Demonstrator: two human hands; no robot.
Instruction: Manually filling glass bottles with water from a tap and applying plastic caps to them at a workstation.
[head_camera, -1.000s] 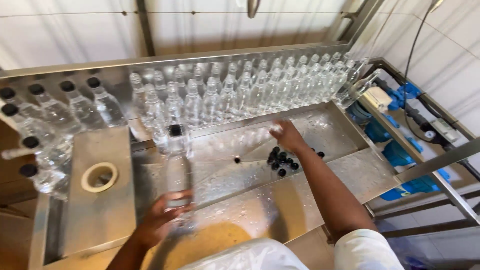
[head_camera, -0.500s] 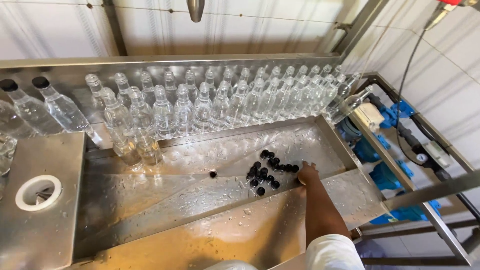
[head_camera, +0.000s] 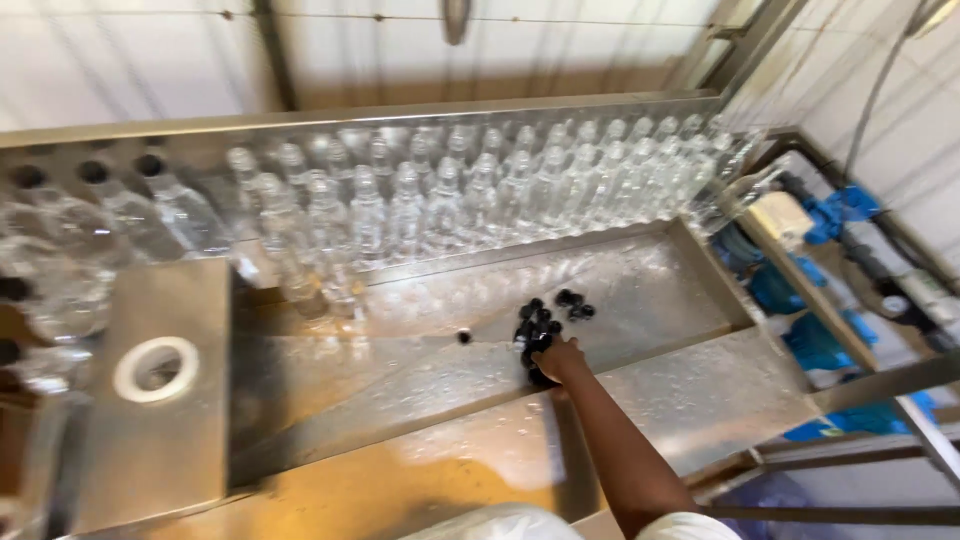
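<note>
Nearest, the person's right hand (head_camera: 558, 358) reaches forward over the wet stainless-steel tabletop (head_camera: 700, 400), fingers curled onto the near edge of a cluster of small round black bottle caps (head_camera: 545, 318); whether it grips any cannot be told. One stray black cap (head_camera: 464, 337) lies to the left. Beyond stands a row of clear plastic bottles (head_camera: 450, 195). The left hand is out of view.

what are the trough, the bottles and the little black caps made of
Trough: looks like stainless steel, silvery, wet, with bright glare. Bottles: clear and colourless; plastic or glass, too blurred to tell. Black caps: probably plastic, small, round, dark and dull. The right hand rests on the pile.
</note>
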